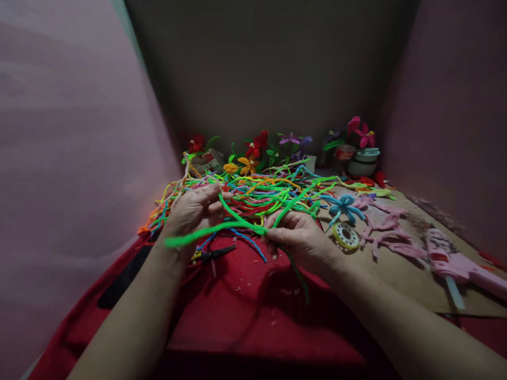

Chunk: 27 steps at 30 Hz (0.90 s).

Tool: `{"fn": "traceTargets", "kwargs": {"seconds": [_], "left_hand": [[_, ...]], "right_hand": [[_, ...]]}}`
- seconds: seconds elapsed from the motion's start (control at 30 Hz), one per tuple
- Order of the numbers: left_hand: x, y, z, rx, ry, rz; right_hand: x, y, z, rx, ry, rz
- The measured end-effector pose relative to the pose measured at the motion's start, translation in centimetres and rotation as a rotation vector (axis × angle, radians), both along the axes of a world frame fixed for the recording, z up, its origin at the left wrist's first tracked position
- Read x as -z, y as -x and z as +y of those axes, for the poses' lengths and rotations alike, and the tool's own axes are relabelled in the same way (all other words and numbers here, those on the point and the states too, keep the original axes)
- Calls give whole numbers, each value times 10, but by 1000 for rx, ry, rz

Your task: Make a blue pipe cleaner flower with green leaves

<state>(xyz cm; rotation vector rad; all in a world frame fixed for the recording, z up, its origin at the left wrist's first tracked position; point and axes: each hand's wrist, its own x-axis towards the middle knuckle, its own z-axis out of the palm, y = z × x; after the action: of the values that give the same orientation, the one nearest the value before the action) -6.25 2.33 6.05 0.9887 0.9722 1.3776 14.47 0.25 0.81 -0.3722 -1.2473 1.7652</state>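
My left hand (194, 210) and my right hand (295, 235) are both closed on bright green pipe cleaners (222, 228) above a red cloth (245, 311). The left hand pinches one green stem near its top. The right hand pinches where the stems cross, and a darker green end hangs down below it. Just behind my hands lies a tangled heap of many-coloured pipe cleaners (261, 192). Small black pliers (216, 253) rest on the cloth under my left hand.
A brown board (400, 274) on the right carries a blue pipe-cleaner flower (345, 207), pink pipe-cleaner pieces (386, 237), a tape roll (346, 235) and a pink glue gun (455, 264). Finished flowers (253, 153) and a jar (364, 161) stand at the back. Pink walls close both sides.
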Motion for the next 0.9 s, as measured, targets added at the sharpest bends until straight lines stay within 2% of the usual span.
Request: {"fn": "traceTargets", "kwargs": {"seconds": [0.13, 0.33, 0.73, 0.83, 0.9], "left_hand": [[-1, -10, -7, 114, 46, -18], [3, -8, -7, 131, -25, 66], [4, -8, -6, 168, -4, 93], [8, -6, 0, 147, 26, 161], [8, -8, 2, 35, 17, 275]], "right_hand": [[-1, 0, -9, -112, -94, -86], [1, 2, -13, -226, 42, -73], [2, 4, -15, -272, 170, 8], [2, 6, -14, -258, 200, 14], [2, 6, -12, -223, 206, 17]]}}
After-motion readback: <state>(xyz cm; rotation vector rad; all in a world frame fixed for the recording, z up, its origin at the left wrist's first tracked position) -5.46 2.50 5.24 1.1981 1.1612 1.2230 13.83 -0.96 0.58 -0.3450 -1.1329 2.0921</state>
